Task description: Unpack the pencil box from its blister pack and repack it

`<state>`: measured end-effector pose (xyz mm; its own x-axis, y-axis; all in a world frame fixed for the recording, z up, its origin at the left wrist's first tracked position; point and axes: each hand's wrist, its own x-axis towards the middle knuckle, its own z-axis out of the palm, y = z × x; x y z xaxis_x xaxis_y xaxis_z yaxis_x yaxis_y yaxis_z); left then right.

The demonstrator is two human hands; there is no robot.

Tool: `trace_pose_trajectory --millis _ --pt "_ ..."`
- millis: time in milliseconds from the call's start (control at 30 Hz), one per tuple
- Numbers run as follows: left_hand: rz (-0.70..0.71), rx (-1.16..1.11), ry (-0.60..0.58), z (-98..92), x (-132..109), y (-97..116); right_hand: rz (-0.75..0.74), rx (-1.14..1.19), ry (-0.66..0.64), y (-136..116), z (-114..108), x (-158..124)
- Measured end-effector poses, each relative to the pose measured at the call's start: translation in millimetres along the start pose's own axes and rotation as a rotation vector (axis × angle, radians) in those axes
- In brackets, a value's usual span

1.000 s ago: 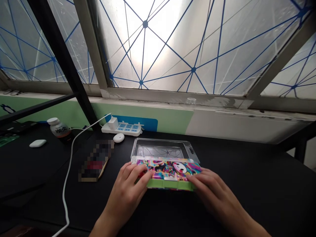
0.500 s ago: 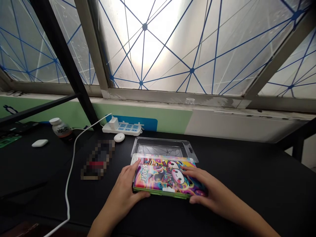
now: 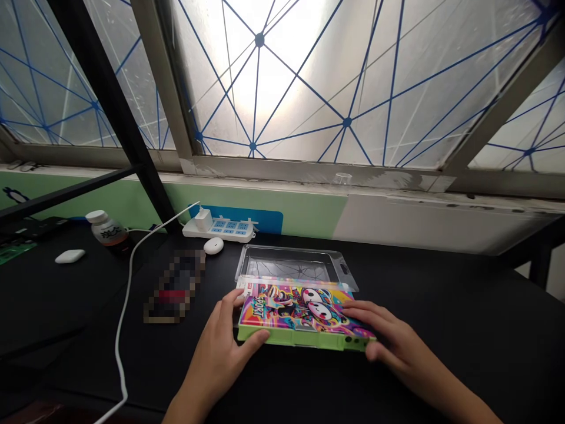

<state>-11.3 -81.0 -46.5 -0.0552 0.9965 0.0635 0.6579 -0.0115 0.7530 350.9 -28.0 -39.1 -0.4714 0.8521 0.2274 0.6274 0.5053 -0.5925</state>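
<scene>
A pencil case (image 3: 304,315) with a bright cartoon print on its lid and a light green side lies in front of me on the black desk. My left hand (image 3: 229,335) grips its left end, thumb on the green front side and fingers around the far-left edge. At the right end, my right hand (image 3: 386,335) has its fingers over the lid and its thumb at the front corner, near small dark round holes. Behind the case lies a clear plastic package (image 3: 291,262) with a printed card, partly hidden by the case.
A white power strip (image 3: 220,228) with a plugged-in charger stands by the wall, a round white case (image 3: 213,246) before it. A white cable (image 3: 126,318) runs down the left. Further left are a white-capped bottle (image 3: 106,228), a white mouse-like object (image 3: 69,256) and a blurred-out item (image 3: 176,288).
The pencil case has tipped back, so its lid lies flatter and more of the green front side shows. My right hand has shifted right along it; my left hand stays at the left end.
</scene>
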Motion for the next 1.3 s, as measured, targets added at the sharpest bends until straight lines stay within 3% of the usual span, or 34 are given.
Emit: trace_pose_trajectory --millis 100,267,333,500,633,733,900,1300 --pt "0.045 0.024 0.009 -1.1 1.5 -3.0 -0.003 -0.056 -0.005 4.1 4.2 -9.4" --pt "0.206 0.103 -0.007 -0.9 4.2 -5.7 0.295 -0.039 0.062 1.2 4.3 1.9" --pt "0.215 0.141 -0.031 0.3 5.2 -4.2 0.326 -0.114 0.085 0.1 4.5 10.5" --pt "0.135 0.112 0.006 3.7 4.5 -6.2 -0.002 -0.507 0.199 -12.9 8.1 26.7" --pt "0.157 0.087 -0.038 5.3 2.8 -10.5 -0.143 -0.566 0.076 -44.4 18.3 40.8" --pt "0.163 0.079 -0.07 4.6 3.0 -9.1 -0.168 -0.52 -0.005 -65.7 35.5 56.6" --pt "0.152 0.036 -0.129 1.0 3.4 -5.8 -0.193 -0.492 0.06 -71.9 61.5 77.3" --pt "0.229 0.15 -0.072 3.1 3.0 -9.8 -0.227 -0.464 0.179 -66.7 67.7 76.7"
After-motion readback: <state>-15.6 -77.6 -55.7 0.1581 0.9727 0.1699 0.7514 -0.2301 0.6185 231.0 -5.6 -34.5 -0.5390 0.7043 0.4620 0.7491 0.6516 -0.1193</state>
